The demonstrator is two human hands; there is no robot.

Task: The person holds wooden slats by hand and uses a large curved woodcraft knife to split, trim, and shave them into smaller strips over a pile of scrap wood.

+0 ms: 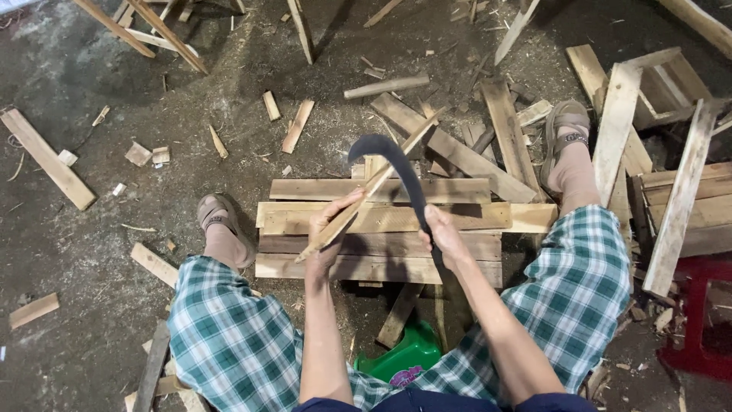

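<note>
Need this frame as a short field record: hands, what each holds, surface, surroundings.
left hand: shut on a thin wooden strip, held slanting up to the right
right hand: shut on the handle of a dark curved blade
contact: blade tip arcs over the strip's upper part; cannot tell whether they touch
work surface: stacked planks on the floor between the feet
seat: green plastic stool, partly hidden
surroundings: wood offcuts, red crate

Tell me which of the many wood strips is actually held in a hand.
The thin slanted strip gripped by the left hand, raised over the stacked planks; the others lie on the floor. The right hand holds a curved blade.
</note>
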